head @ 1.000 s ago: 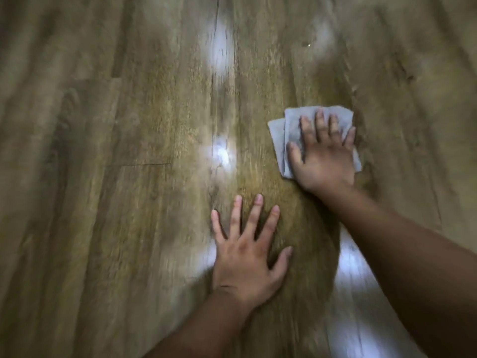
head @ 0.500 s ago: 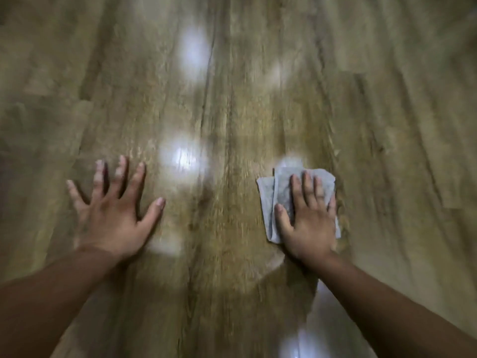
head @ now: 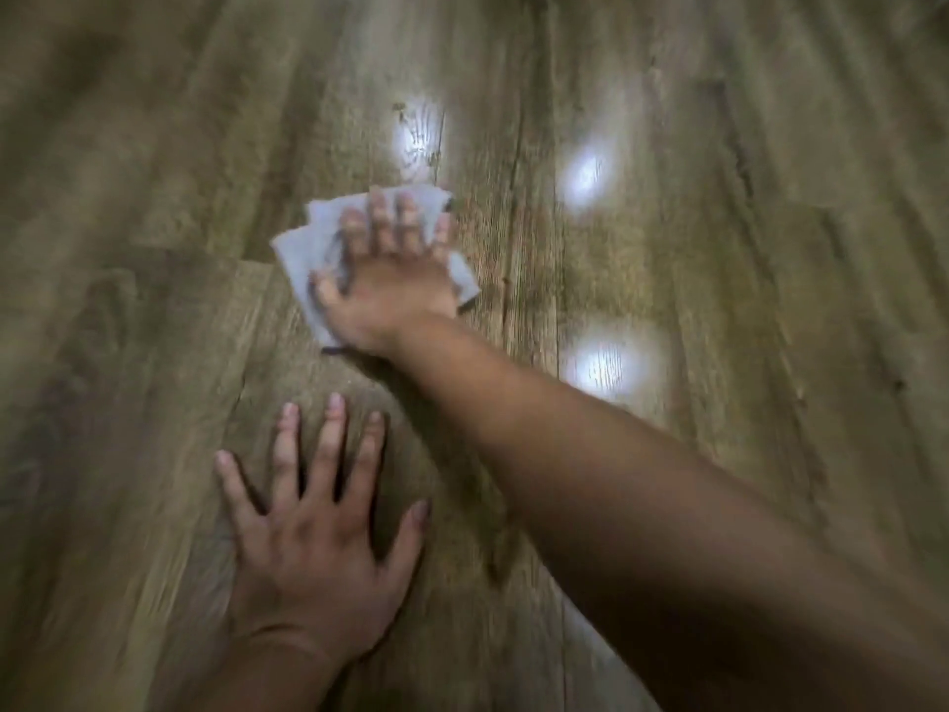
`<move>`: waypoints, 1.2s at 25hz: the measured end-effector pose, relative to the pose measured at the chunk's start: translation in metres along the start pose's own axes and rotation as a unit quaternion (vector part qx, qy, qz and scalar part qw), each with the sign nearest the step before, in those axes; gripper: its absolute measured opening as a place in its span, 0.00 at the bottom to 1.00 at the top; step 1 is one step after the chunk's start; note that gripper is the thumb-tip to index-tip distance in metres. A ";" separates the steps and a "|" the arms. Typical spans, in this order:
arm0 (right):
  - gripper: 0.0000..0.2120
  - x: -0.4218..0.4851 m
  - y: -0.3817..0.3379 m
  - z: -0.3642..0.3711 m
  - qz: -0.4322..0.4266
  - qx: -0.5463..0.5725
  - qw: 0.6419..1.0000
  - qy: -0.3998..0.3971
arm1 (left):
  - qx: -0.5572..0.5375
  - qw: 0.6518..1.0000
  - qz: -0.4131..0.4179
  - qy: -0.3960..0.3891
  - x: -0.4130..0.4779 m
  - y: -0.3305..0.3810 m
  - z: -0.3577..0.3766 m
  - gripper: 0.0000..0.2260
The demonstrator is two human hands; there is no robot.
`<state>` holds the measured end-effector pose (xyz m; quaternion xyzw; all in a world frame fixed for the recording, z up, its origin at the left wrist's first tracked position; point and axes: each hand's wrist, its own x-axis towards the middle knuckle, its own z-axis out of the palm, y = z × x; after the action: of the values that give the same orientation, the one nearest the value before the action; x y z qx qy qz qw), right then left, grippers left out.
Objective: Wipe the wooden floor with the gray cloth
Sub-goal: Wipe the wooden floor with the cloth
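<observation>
The folded gray cloth (head: 308, 244) lies flat on the wooden floor (head: 719, 300) left of centre. My right hand (head: 390, 269) presses down on it with fingers spread, and the arm reaches in from the lower right. My left hand (head: 313, 537) rests flat on the floor below the cloth, fingers apart, holding nothing. The picture is blurred by motion.
Brown wood-grain planks fill the whole view. Bright light reflections (head: 606, 362) shine on the boards to the right of the cloth and above it. A plank seam (head: 205, 254) runs left of the cloth.
My right hand has slid the cloth to the left and away from me. My left hand has shifted from the left side to a spot just below the cloth.
</observation>
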<state>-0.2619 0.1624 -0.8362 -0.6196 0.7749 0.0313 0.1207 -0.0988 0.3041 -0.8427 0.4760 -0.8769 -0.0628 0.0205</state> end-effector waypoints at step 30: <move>0.41 -0.208 0.239 0.007 0.179 0.006 0.984 0.000 | -0.016 1.000 -0.016 -0.019 -0.001 0.004 -0.003 0.36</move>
<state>-0.4497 0.4170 -0.8204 -0.4706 0.8732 0.0482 0.1170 -0.1009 0.3069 -0.8395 0.4884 -0.8683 -0.0864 0.0108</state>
